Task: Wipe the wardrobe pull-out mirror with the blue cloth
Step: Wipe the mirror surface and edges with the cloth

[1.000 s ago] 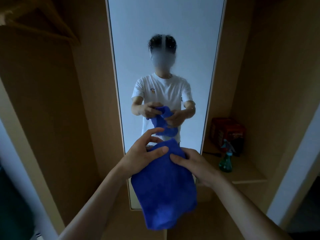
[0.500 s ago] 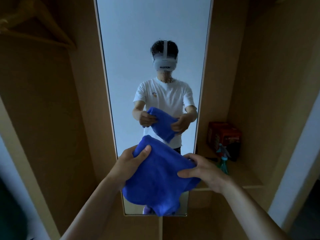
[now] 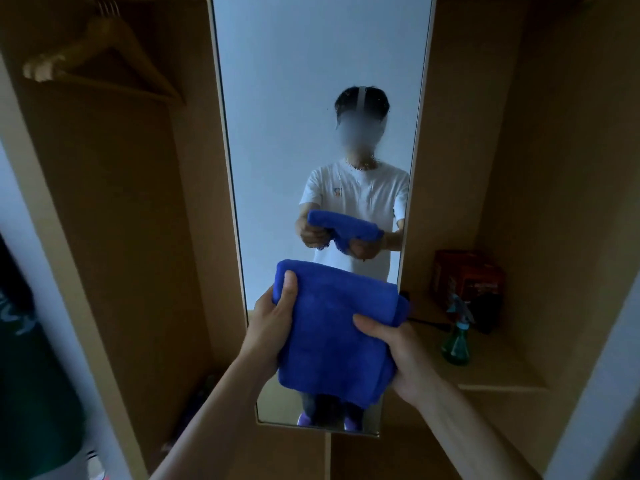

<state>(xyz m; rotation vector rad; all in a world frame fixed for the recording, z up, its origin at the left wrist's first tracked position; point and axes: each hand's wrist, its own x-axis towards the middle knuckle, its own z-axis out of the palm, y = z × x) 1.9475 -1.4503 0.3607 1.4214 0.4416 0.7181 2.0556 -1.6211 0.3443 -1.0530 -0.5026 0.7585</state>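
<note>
Fingers (image 3: 289,289) clamped on the blue cloth (image 3: 332,334), left hand (image 3: 273,320) on its left edge, right hand (image 3: 405,355) on the right, seemingly squaring a pad for the mirror (image 3: 311,98)

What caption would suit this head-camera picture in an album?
Left hand and right hand grip a folded blue cloth before the tall pull-out wardrobe mirror, green spray bottle on the wooden shelf.

Mirror (image 3: 311,98): one
Blue cloth (image 3: 332,334): one
Hands: two, left hand (image 3: 273,320) and right hand (image 3: 398,355)
Spray bottle (image 3: 455,344): one
Red box (image 3: 467,275): one
</note>
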